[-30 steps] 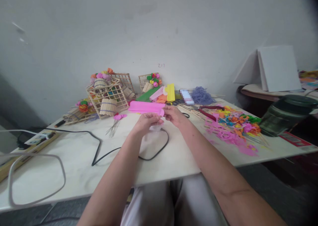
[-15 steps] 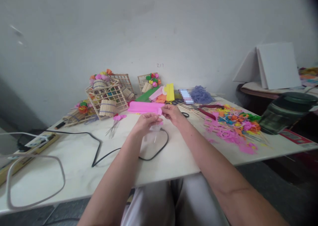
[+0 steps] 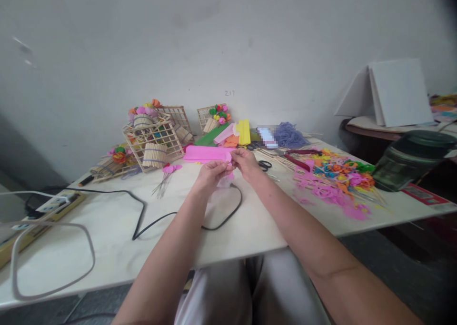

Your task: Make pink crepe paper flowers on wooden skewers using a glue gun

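Close together over the table, my left hand (image 3: 213,172) and my right hand (image 3: 246,164) both pinch at a small pink paper flower piece (image 3: 229,157). A thin stem hangs down from the fingers of my left hand. The fingertips cover much of the piece. Just behind the hands lies a strip of pink crepe paper (image 3: 205,153). Below them is a pale, see-through item (image 3: 224,182) at the end of a black cable (image 3: 240,206); its kind is hard to make out. To the left lie pink paper petals on wire stems (image 3: 166,180).
Stick frames (image 3: 153,144) with paper flowers stand at back left. Black scissors (image 3: 264,165), red-handled pliers (image 3: 298,162), purple yarn (image 3: 291,134) and colourful paper scraps (image 3: 332,182) lie to the right, beside a dark bottle (image 3: 410,161). A power strip (image 3: 53,203) sits at the left edge.
My right hand has shifted slightly left and in toward my left hand, uncovering more of the scissors. Less of the hanging stem shows.
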A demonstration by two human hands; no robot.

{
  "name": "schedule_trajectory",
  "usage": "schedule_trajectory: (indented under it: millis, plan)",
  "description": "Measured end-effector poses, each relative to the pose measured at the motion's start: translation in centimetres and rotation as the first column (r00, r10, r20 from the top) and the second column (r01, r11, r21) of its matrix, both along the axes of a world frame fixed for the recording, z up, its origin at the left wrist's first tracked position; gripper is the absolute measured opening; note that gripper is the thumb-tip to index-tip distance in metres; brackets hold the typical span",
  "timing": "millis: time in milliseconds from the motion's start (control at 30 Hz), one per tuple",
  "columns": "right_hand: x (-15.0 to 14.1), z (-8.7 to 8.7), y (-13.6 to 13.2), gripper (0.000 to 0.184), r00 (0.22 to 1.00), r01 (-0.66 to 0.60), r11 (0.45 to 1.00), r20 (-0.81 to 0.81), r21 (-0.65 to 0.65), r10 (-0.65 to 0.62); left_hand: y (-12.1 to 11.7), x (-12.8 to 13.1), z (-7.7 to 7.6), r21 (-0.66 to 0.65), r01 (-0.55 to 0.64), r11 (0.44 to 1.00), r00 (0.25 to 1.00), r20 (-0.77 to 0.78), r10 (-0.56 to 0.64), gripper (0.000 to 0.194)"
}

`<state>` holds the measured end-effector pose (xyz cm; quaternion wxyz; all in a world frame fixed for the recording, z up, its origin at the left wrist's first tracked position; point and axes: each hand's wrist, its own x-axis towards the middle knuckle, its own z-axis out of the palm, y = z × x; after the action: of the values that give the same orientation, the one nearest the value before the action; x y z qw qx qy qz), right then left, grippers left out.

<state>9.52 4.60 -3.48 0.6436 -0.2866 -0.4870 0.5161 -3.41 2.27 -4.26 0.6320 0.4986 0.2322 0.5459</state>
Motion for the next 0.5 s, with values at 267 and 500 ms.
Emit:
schedule_trajectory:
  millis: [267,500]
  plan:
    - [-0.43,-0.27,0.1,0.026,0.998,0.053,0.998,0.024,-0.032,-0.053,-0.17,0.11,-0.1,-0.007,-0.037,0.999,0.999,-0.022,0.037,0.016]
    - [0.02,-0.36,-0.21,0.027,0.997,-0.065,0.998,0.041,0.02,0.064,0.12,-0.24,-0.03,0.006,-0.112,0.994,0.994,-0.011,0.112,0.016]
